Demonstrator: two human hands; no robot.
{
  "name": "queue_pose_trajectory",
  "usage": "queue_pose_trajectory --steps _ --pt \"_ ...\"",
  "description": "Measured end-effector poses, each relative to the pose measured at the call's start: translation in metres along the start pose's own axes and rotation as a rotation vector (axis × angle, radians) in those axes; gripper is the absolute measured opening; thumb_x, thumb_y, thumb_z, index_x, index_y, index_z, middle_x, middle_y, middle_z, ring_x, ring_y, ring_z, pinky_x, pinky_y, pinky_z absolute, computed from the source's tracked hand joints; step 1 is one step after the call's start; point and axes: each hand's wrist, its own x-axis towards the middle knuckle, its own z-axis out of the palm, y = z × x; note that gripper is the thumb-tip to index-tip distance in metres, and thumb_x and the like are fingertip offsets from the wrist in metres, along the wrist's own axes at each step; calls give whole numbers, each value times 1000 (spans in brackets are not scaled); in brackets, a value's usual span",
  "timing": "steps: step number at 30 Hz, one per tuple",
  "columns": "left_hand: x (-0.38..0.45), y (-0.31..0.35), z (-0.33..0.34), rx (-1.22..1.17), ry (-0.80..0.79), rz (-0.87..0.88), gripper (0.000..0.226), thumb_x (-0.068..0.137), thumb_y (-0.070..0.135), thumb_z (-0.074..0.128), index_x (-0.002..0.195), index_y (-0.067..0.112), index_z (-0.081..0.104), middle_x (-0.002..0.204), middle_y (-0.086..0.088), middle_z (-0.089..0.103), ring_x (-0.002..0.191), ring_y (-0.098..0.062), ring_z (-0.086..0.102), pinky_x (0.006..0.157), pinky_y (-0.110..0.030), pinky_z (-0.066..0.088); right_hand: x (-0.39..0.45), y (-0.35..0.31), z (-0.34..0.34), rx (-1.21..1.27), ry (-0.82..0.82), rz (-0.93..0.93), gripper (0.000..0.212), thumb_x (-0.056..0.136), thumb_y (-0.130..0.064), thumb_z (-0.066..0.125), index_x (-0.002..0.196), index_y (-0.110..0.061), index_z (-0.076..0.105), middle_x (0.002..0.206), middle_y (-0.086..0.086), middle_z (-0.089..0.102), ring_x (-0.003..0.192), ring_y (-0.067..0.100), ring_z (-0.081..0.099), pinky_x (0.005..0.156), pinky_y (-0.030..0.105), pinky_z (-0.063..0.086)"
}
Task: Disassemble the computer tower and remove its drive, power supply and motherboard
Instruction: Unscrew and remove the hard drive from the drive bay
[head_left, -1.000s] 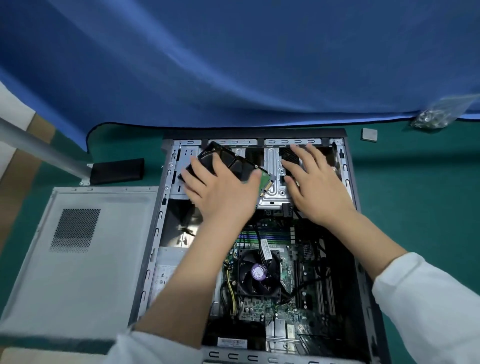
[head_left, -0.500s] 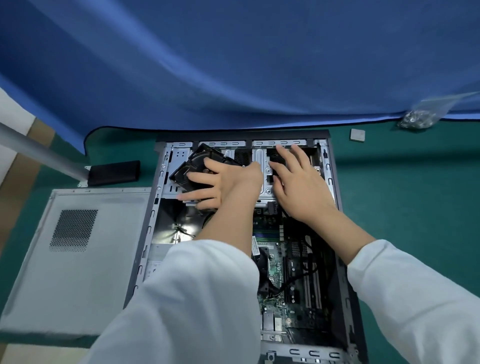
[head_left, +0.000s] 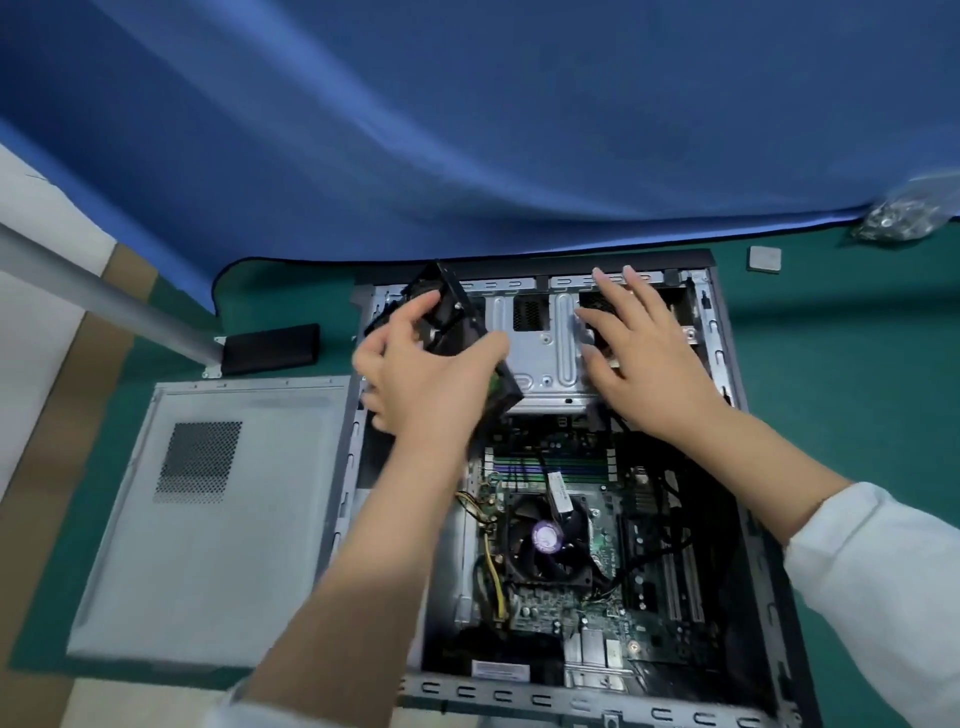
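Metal tower (head_left: 719, 332), motherboard (head_left: 566, 551) inside

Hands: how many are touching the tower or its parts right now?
2. The left hand grips the black drive, tilted above the case's far-left corner. The right hand rests flat on the metal drive cage.

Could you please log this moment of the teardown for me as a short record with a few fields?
left hand: grips the black drive, tilted up over the case's far left corner
right hand: fingers spread flat on the metal drive cage
motherboard: in the case, cooler fan and cables attached
side panel: flat on the green mat, left of the tower
bag of screws: far right
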Motion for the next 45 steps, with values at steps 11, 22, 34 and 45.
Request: queue_pose_trajectory --steps 11,22,34,45 --pt "91 -110 -164 188 -142 269 68 63 7 80 98 60 56 126 2 41 103 -5 48 89 -17 34 62 -121 59 82 -246 -232 52 101 -37 32 149 -16 26 159 2 5 146 16 -6 116 32 -5" --pt "184 -226 -196 638 -195 189 84 41 50 58 124 35 59 132 4 42 125 -22 40 108 -43 32 70 -138 91 -65 -156 -174 58 101 -44 22 151 -17 15 159 -1 6 146 14 -7 118 35 -5" --pt "183 -271 -186 1097 -252 279 71 89 55 48 149 42 10 160 -1 -2 144 -37 -6 114 -52 9 68 -140 91 -54 -126 -165 57 100 -44 24 150 -17 20 159 -3 11 146 13 -4 119 34 -3" --pt "228 -272 -205 1105 -245 140 58 98 43 39 149 38 12 159 2 -7 144 -38 1 116 -52 12 69 -140 89 -36 -123 -164 57 100 -44 26 150 -17 22 158 -3 13 146 12 -3 119 34 -1"
